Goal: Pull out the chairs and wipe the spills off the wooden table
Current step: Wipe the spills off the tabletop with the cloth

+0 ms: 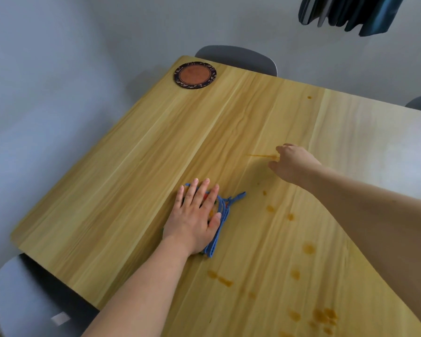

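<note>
Wooden table (pixel 136 181) with orange spills (pixel 309 249), left hand (pixel 195 220) flat on blue cloth (pixel 220 215).

The wooden table (pixel 122 181) bears a blue cloth (pixel 220 216), coaster (pixel 195 75) and orange spills (pixel 309 248).

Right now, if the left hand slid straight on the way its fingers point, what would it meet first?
Probably only bare table. The left hand, flat on the blue cloth, points roughly toward the far edge; the coaster likely sits left of that line.

Soft, even daylight; a pale glare washes out the right far part of the light wooden table (pixel 131 190). Edges bend from the wide lens, corners slightly blurred.
</note>
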